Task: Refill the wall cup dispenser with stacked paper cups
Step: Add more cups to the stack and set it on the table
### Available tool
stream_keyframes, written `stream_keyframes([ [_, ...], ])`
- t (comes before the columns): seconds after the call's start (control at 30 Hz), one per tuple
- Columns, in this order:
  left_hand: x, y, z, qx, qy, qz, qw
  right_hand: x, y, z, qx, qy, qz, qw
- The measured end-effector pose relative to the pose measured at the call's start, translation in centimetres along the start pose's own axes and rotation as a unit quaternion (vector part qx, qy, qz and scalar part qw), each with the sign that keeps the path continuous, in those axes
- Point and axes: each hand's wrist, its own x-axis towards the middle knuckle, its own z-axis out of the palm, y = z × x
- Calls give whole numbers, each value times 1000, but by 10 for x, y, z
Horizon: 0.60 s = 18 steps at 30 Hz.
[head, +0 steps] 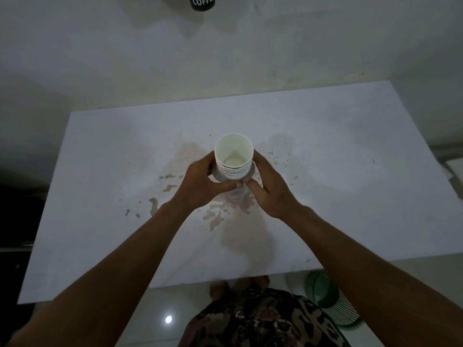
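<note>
A stack of white paper cups (233, 151) stands upright over the middle of a white table (100, 171), open mouth up, with several nested rims showing on its near side. My left hand (204, 181) wraps its left side and my right hand (269, 186) wraps its right side, thumbs meeting in front. A wider pale collar shows around the stack just above my fingers. The lower part of the stack is hidden by my hands. High on the wall, at the frame's top edge, hangs a black cup (202, 2) printed "COFFEE".
The table top has brownish stains (213, 216) around and in front of the stack. The table's back edge meets a white wall. On the floor at the lower right lies a green round basket (330, 299). My feet and patterned clothing show below the table's front edge.
</note>
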Motion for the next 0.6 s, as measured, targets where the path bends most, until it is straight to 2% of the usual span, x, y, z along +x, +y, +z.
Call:
stream_keyframes([
  [0.13, 0, -5, 6, 12, -16, -23, 1000, 8, -5, -4, -13, -8, -15, 1000],
  [0.3, 3, -9, -5, 44, -53, 14, 998, 11, -1, -8, -10, -17, 20, 1000],
  [0.4, 2, -10, -15, 57, -46, 34, 997, 14, 1, -8, -19, -27, 25, 999],
  [0.6, 0, -11, -12, 27, -34, 0, 999, 14, 5, -2, -19, -52, 27, 998],
])
